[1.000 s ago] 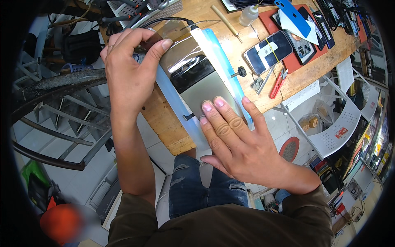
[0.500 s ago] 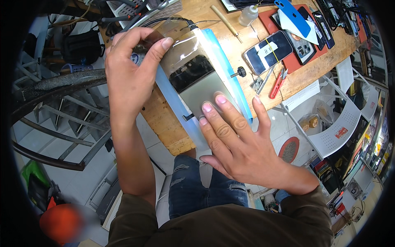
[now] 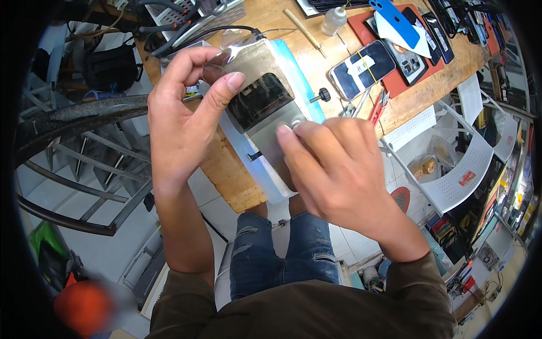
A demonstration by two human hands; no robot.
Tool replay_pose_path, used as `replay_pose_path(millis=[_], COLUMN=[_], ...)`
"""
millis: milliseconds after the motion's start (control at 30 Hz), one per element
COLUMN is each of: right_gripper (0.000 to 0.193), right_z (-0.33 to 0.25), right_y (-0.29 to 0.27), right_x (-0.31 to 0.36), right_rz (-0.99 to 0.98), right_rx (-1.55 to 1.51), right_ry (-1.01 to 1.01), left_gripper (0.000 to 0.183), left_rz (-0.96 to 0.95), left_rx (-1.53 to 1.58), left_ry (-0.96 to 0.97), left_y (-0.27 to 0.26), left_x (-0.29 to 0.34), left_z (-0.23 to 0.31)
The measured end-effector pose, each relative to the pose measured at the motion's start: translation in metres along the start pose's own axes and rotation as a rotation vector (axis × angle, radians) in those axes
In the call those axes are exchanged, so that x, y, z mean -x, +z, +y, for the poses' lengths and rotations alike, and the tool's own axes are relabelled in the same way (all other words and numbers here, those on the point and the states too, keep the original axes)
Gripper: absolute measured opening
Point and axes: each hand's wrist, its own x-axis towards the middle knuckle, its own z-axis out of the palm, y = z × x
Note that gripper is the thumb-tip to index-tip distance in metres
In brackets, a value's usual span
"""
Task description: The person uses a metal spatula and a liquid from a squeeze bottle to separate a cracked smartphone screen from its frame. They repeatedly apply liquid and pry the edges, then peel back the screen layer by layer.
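A phone screen panel [image 3: 270, 133] with a dark upper part [image 3: 261, 101] lies on a flat plate with blue side strips [image 3: 296, 70]. A short black flex connector [image 3: 255, 156] sticks out at the panel's left edge. My left hand [image 3: 182, 107] pinches the edge of a see-through brownish film [image 3: 248, 58] that rises at the far end of the plate. Over the panel, my right hand [image 3: 341, 169] has its fingers curled, thumb and forefinger close together at the surface. Whatever may be between those fingertips is too small to make out.
A black knob [image 3: 324, 94] juts from the plate's right side. Beyond it lie a strapped phone [image 3: 362, 69], a red-handled cutter [image 3: 379, 107], a wooden-handled tool [image 3: 305, 31] and a squeeze bottle [image 3: 334, 21]. A blue phone back [image 3: 400, 24] tops several phones on a red mat.
My right hand has gone from fingers laid flat on the panel to a curled pinch. My left hand keeps hold of the film and has shifted slightly right and down.
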Motion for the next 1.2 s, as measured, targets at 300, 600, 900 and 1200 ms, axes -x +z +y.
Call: replay_pose_path(millis=[300,600,900,1200], right_gripper=[0.035,0.031,0.059,0.094], right_z=[-0.002,-0.002,-0.015,-0.023], right_y=[0.017,0.019,0.011,0.008], right_x=[-0.025,-0.023,-0.010,-0.001], right_rz=[0.043,0.025,-0.108,-0.319], right_rx=[0.098,0.105,0.055,-0.052], right_ry=[-0.011,0.005,0.005,0.041], left_gripper=[0.079,0.100,0.076,0.068], left_rz=[-0.106,-0.079,0.076,0.129], left_rx=[0.219,-0.073,-0.124,-0.296], left_ry=[-0.035,0.161,0.207,0.231], left_y=[-0.009,0.004,0.015,0.013], left_x=[0.013,0.022,0.017,0.016], left_z=[-0.001,-0.007,-0.019,-0.024])
